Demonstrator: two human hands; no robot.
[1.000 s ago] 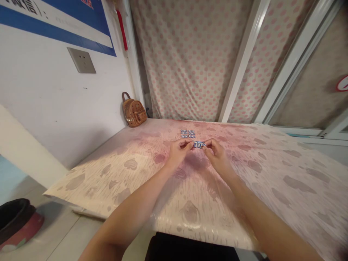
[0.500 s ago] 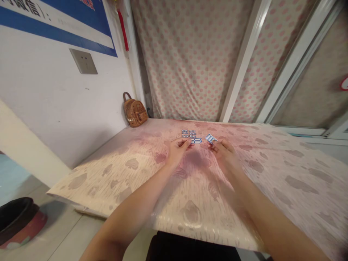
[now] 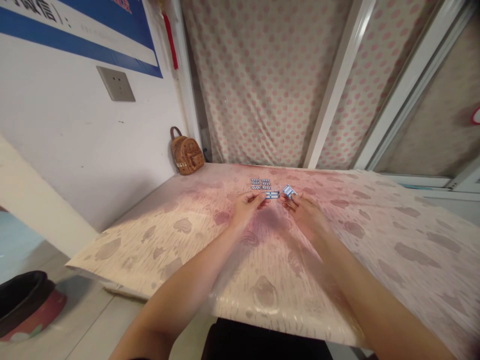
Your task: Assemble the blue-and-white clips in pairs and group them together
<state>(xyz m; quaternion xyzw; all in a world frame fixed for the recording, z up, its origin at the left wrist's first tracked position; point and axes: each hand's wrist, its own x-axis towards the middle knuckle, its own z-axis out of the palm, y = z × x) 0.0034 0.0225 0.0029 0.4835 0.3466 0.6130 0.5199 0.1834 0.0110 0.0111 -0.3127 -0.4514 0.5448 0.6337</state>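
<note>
Between the thumb and fingers of my left hand (image 3: 252,201) is a small flat blue-and-white strip (image 3: 272,195), its free end pointing right. My right hand (image 3: 303,207) pinches a blue-and-white striped card (image 3: 289,190), held tilted just right of the strip. The two hands are close together above the table, fingertips nearly meeting. Just beyond my left hand, several small blue-and-white pieces (image 3: 265,183) lie in two columns on the tablecloth. Any print on the pieces is too small to read.
A patterned cloth covers the table (image 3: 180,250). A small brown backpack (image 3: 187,155) stands at its far left corner by the wall. Behind hangs a dotted curtain (image 3: 262,85). On the floor at left is a dark-and-red pot (image 3: 33,310).
My right hand has come slightly left, bringing the striped card nearer the strip. The strip in my left hand has shifted a little to the right. The laid-out pieces stay put.
</note>
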